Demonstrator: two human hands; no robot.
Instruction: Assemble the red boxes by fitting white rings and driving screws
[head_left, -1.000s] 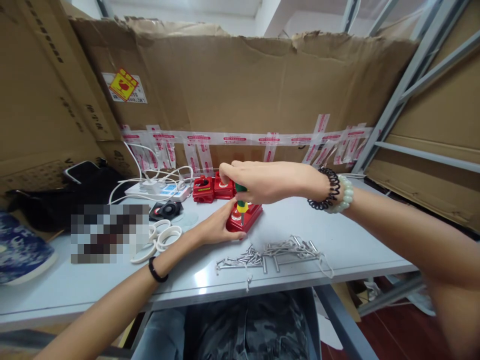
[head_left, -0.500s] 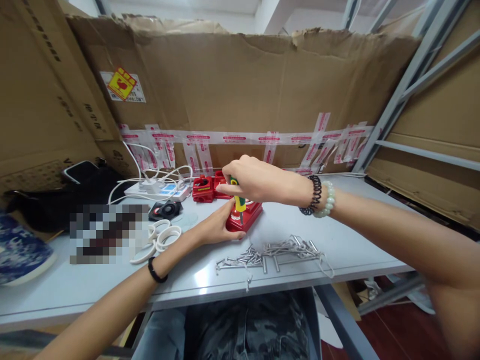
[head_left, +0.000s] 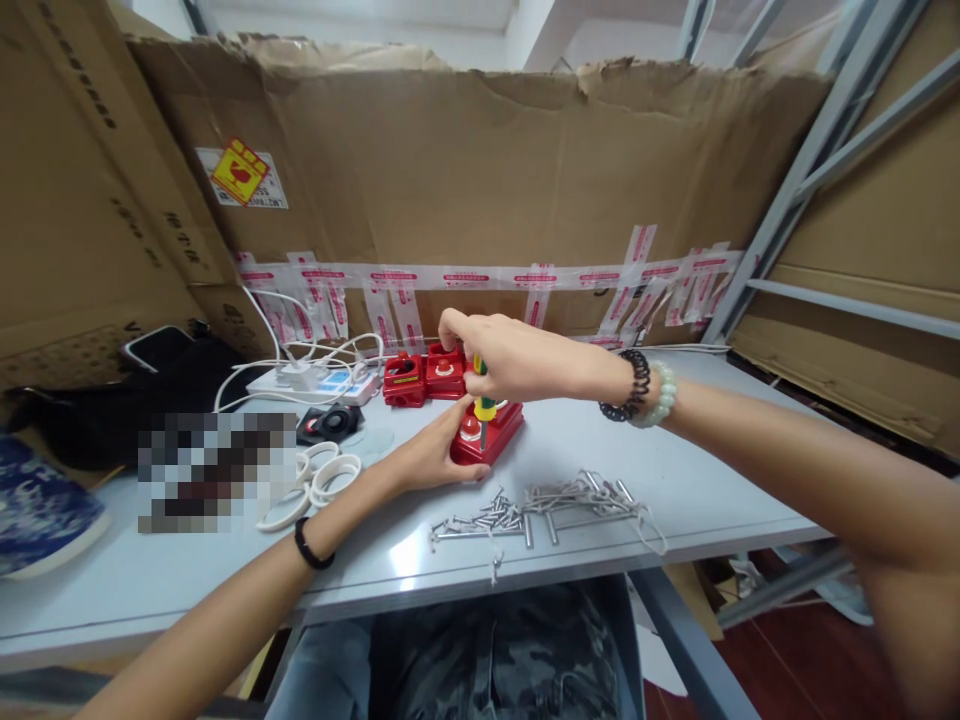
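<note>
A screwdriver (head_left: 486, 409) with a green and yellow handle is gripped in the curled fingers of the right hand (head_left: 529, 357), its shaft pointed down at the near part of a red housing (head_left: 501, 434), though whether the tip is seated in a screw cannot be made out at this size. The housing is held against the pale table (head_left: 637, 440) by the left hand (head_left: 435, 448), its thumb and fingers clasped about the left end. Loose silver screws (head_left: 496, 515) are scattered just in front, white rings (head_left: 335, 478) are laid to the left, and another red part (head_left: 405, 382) is placed behind.
</note>
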